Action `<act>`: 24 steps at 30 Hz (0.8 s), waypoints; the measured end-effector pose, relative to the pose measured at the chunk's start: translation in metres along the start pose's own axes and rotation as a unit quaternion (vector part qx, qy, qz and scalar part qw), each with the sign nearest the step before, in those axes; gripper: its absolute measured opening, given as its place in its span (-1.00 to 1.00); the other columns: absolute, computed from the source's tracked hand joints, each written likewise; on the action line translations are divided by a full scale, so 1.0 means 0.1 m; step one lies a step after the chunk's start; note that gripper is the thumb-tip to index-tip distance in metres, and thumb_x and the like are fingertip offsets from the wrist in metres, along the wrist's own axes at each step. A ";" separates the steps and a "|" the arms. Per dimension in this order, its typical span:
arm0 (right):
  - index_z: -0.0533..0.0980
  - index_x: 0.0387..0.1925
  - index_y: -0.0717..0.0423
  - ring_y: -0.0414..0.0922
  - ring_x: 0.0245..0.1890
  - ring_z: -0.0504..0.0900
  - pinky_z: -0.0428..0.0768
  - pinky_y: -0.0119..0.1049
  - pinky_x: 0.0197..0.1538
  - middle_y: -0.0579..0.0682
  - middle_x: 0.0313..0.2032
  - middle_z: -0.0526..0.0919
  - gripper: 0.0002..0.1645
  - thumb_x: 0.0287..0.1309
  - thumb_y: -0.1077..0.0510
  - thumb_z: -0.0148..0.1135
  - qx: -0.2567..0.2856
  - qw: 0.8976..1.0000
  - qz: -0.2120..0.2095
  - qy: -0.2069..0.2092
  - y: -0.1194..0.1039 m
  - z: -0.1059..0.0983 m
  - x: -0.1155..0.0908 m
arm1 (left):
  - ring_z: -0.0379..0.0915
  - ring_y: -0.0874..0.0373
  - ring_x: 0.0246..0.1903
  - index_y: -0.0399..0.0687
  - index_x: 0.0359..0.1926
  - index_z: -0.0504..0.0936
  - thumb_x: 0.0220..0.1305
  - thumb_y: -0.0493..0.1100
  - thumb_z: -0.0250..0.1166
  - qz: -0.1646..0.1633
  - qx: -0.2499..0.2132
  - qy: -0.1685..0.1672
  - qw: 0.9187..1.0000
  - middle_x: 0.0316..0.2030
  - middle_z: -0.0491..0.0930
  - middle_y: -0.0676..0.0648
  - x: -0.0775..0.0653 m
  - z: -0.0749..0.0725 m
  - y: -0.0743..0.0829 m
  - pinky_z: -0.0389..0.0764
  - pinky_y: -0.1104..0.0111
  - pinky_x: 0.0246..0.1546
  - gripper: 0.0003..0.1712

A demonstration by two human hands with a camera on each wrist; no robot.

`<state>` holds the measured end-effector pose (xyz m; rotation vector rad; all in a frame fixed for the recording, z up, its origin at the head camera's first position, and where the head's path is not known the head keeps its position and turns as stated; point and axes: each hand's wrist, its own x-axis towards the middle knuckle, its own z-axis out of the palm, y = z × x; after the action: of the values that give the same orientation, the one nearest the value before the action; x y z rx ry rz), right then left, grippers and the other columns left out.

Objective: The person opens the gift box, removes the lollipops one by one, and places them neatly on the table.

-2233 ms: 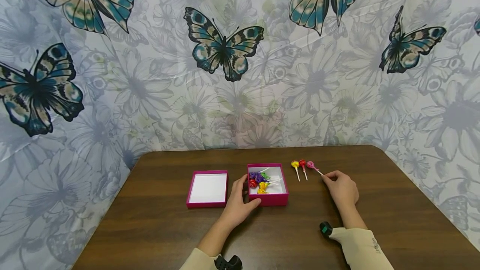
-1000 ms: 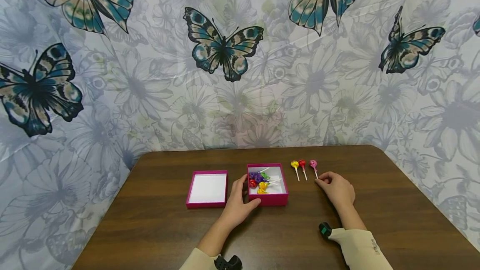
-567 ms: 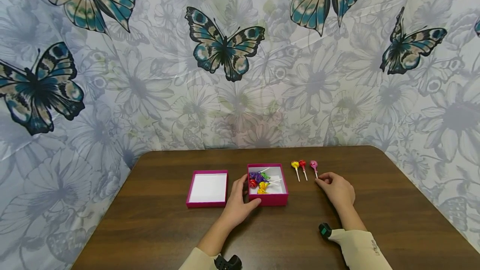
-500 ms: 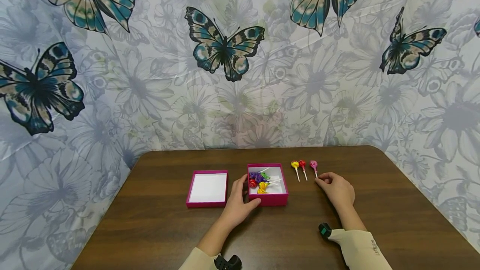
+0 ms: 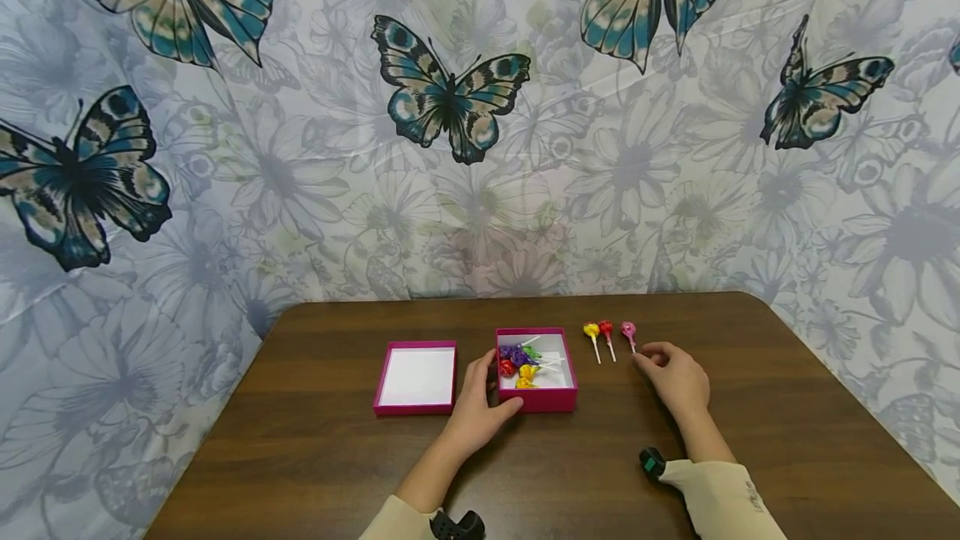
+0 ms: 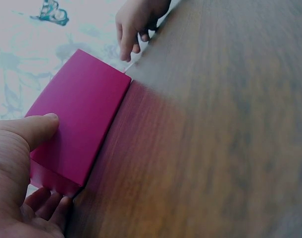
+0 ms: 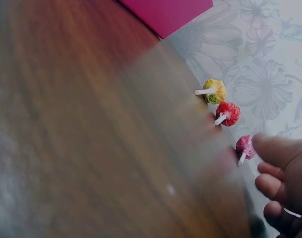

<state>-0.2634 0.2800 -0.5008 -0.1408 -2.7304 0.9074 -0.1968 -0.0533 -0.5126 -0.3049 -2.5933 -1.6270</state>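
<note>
My left hand (image 5: 474,417) holds the near left corner of an open magenta box (image 5: 543,400). In the left wrist view its thumb lies on the box's front face and its other fingers are at the side. Several wrapped lollipops (image 5: 517,355), purple, red, yellow and green, lie inside. My right hand (image 5: 681,375) is beside the stick end of a pink lollipop (image 5: 628,330), its fingers loosely bent. The right wrist view shows that stick free of the fingers. Left of it lie a red lollipop (image 5: 606,329) and a yellow lollipop (image 5: 592,330), heads toward the wall.
A magenta-edged lid (image 5: 416,375) with a white inside lies left of the box. All stands on a brown wooden table (image 5: 570,473) with rounded far corners. Behind it hangs a butterfly-print cloth (image 5: 480,223).
The pink lollipop has turned from slanting to nearly in line with the other two, a little apart from the red one. My right hand has shifted left and let go. The left hand stays.
</note>
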 end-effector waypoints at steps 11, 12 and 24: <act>0.65 0.04 0.04 -0.28 -0.26 0.57 0.50 -0.50 -0.27 0.10 -0.07 0.73 -0.59 0.24 -0.07 0.36 0.107 0.993 -0.049 0.015 -0.22 -0.04 0.04 | 0.35 -0.07 0.29 -0.11 0.52 0.08 0.22 -0.02 0.43 0.005 -0.004 0.002 1.000 0.37 0.21 -0.24 0.00 0.00 0.00 0.46 0.04 0.31 -0.01; 0.64 0.06 0.03 -0.30 -0.24 0.55 0.51 -0.53 -0.24 0.11 -0.03 0.73 -0.58 0.24 -0.07 0.36 0.120 0.991 -0.055 0.005 -0.26 -0.05 0.04 | 0.35 -0.07 0.29 -0.12 0.52 0.08 0.22 -0.02 0.43 0.007 -0.003 0.003 1.000 0.37 0.21 -0.25 0.01 0.00 0.00 0.47 0.03 0.31 -0.01; 0.66 0.01 0.02 -0.08 -0.31 0.47 0.46 -0.39 -0.33 0.10 -0.17 0.69 -0.65 0.21 0.03 0.39 0.220 0.951 -0.153 -0.156 -0.75 0.10 0.04 | 0.37 -0.04 0.29 -0.05 0.53 0.07 0.23 -0.01 0.41 -0.006 -0.003 -0.002 1.000 0.37 0.21 -0.21 0.00 0.00 0.02 0.46 0.05 0.32 -0.01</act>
<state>-0.2712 0.2152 -0.4630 0.5389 -2.6196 1.5082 -0.1967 -0.0528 -0.5108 -0.2939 -2.5980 -1.6398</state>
